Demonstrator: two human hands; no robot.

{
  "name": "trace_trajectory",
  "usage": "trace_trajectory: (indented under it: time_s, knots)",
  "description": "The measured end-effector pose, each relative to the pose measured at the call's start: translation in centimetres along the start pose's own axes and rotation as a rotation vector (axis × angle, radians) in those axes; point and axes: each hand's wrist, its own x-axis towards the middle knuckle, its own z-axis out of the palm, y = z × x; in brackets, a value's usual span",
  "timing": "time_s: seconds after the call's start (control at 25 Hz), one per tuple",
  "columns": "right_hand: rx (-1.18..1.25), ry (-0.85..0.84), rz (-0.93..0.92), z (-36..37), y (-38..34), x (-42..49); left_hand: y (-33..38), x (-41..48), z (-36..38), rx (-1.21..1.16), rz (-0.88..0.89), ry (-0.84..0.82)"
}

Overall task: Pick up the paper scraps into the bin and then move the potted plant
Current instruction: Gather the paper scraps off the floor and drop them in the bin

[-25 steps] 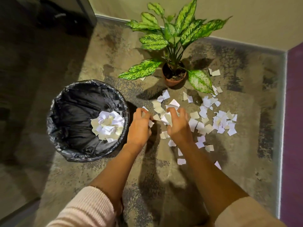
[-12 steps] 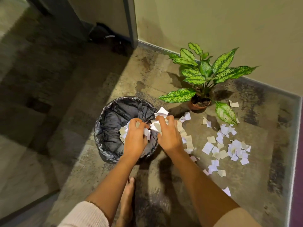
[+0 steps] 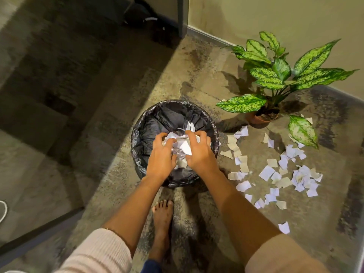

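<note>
1. Reaching forward and down: left arm extended, pale ribbed sleeve (image 3: 98, 253) pushed up the forearm. Left hand (image 3: 161, 156) is palm-down over the mouth of the bin (image 3: 173, 104), knuckles up.
2. Left fingers (image 3: 160, 137) curled inward, clutching the left side of a bunch of paper scraps (image 3: 182, 143).
3. Right arm extended likewise, forearm bare. Right hand (image 3: 199, 152) is palm-down just beside the left, over the bin's right half.
4. Right fingers (image 3: 197, 134) spread and hooked, gripping the right side of the same bunch. The bunch sits pressed between both hands, above the black liner. A few white pieces show just beyond the fingertips; held or lying loose, cannot tell.
5. Floor (image 3: 197, 75): mottled grey-brown, in deep shade left of the fingers. A bare foot (image 3: 162, 215) stands on it nearer the body than the wrists, between the two forearms.
6. Right of the right fingers: loose scraps (image 3: 283, 174) scattered on the floor, the nearest just beside the bin's rim, the rest farther out.
7. Beyond and right of the fingertips: potted plant (image 3: 275, 79) upright in a terracotta pot, near the pale wall (image 3: 275, 16), apart from the bin. One low leaf hangs over the loose scraps.
</note>
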Motion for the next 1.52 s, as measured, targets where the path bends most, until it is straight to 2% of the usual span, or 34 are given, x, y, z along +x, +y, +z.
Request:
trace_trajectory:
  time_s: [0.28,0.48,0.68,0.96,1.16,1.32,1.52]
  knots:
    - [0.021,-0.057,-0.006,-0.6,0.8,-0.3,1.4,-0.3,0.3,0.04,0.029,0.008]
    - [0.073,0.034,-0.009,-2.9,2.9,-0.9,5.5,0.1,0.9,0.029,0.097,0.056]
    - [0.095,0.143,0.072,-5.4,8.0,-3.2,11.4,0.0,3.5,0.03,0.23,0.057]
    - [0.128,0.25,0.301,-6.5,20.8,-10.2,21.2,-2.6,12.3,0.145,0.433,-0.089]
    - [0.122,0.354,0.418,-4.8,29.6,-16.3,25.5,-5.2,20.6,0.207,0.539,-0.215]
    - [0.155,0.291,0.573,-1.7,35.9,-20.2,26.7,-7.0,27.6,0.242,0.612,-0.329]
    - [0.232,0.207,0.686,4.8,41.9,-23.4,24.7,-8.0,35.9,0.356,0.608,-0.488]
